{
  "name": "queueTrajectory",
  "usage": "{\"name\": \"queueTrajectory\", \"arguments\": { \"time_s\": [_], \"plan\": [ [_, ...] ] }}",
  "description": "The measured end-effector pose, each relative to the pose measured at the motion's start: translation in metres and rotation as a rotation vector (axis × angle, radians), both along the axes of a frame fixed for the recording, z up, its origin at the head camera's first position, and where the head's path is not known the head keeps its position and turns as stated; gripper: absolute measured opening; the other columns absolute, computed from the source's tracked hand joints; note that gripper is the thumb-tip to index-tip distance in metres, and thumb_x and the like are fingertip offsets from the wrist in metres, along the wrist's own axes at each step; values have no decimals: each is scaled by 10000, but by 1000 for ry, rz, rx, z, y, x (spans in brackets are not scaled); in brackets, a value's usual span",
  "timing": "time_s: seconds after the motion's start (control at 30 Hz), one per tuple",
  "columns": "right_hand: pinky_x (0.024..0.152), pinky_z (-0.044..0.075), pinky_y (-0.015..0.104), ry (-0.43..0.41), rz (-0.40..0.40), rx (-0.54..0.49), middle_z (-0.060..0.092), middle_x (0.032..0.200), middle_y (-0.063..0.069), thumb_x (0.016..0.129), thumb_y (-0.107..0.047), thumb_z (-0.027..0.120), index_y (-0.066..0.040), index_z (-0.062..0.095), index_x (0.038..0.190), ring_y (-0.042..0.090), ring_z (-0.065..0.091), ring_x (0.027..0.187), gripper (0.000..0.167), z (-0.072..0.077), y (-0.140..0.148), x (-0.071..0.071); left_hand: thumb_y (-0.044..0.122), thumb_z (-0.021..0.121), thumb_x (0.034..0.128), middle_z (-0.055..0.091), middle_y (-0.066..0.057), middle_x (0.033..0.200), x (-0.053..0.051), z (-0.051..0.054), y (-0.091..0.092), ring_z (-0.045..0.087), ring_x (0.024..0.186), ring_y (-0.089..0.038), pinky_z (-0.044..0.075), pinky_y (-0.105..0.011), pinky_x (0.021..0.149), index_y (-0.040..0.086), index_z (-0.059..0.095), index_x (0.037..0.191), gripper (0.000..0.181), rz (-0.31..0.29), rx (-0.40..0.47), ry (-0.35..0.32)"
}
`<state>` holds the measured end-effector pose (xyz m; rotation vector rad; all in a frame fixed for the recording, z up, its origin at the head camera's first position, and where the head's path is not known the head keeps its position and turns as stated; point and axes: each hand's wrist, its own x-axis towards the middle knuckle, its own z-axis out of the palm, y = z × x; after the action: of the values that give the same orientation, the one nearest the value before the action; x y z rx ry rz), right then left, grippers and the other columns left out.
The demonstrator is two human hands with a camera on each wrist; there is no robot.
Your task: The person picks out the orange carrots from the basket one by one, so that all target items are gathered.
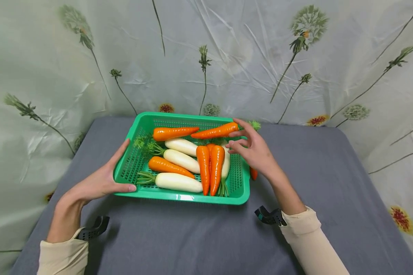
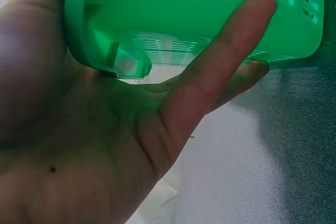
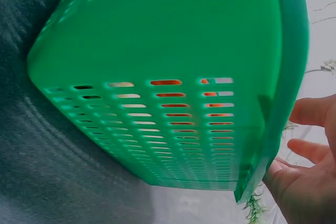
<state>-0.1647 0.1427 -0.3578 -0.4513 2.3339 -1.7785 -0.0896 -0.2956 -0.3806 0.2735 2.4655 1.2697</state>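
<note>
A green plastic basket (image 1: pixel 179 196) holds several orange carrots (image 1: pixel 217 168) and several white radishes (image 1: pixel 179 182) with green stems. My left hand (image 1: pixel 101 179) holds the basket's left end, thumb over the front corner of the rim. In the left wrist view its fingers (image 2: pixel 218 61) lie along the outer wall. My right hand (image 1: pixel 252 149) hovers at the right rim with fingers spread and loosely bent. Its fingertips are beside the thick end of a back carrot (image 1: pixel 217 131); I see no grip on it. In the right wrist view the hand (image 3: pixel 310 171) is mostly cut off.
Another carrot (image 1: pixel 253 173) lies outside the basket's right wall, partly hidden by my right hand. Grey cloth (image 1: pixel 179 236) covers the table. A pale curtain (image 1: pixel 237 65) with dandelion print hangs behind. Black straps (image 1: pixel 270 215) are on both wrists.
</note>
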Motion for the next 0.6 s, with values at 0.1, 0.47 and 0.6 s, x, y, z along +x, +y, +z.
{"name": "queueTrajectory", "arguments": {
  "time_s": [0.1,0.47,0.6],
  "plan": [
    [934,586,541,-25,5,31,552,1401,247,1021,-93,646,-247,284,1649,441,702,1091,740,5,-2,-2,180,863,833,-80,-126,1764,-2,0,0,134,1533,-429,254,-685,1112,526,-151,1606,1322,0,6,-1],
    [987,570,510,-136,38,200,524,1482,244,1043,-222,640,-272,202,1671,405,722,1121,767,16,-9,-12,167,852,843,-77,-121,1763,-4,-1,1,144,1523,-420,304,-500,1144,517,-143,1613,1306,-5,20,2],
    [1047,531,511,-156,69,291,452,1566,216,1046,-299,637,-245,153,1682,370,679,1234,801,17,-13,-17,183,853,849,-74,-134,1761,-4,0,-1,175,1500,-426,324,-163,997,523,-146,1609,1301,-3,5,4]
  ]
}}
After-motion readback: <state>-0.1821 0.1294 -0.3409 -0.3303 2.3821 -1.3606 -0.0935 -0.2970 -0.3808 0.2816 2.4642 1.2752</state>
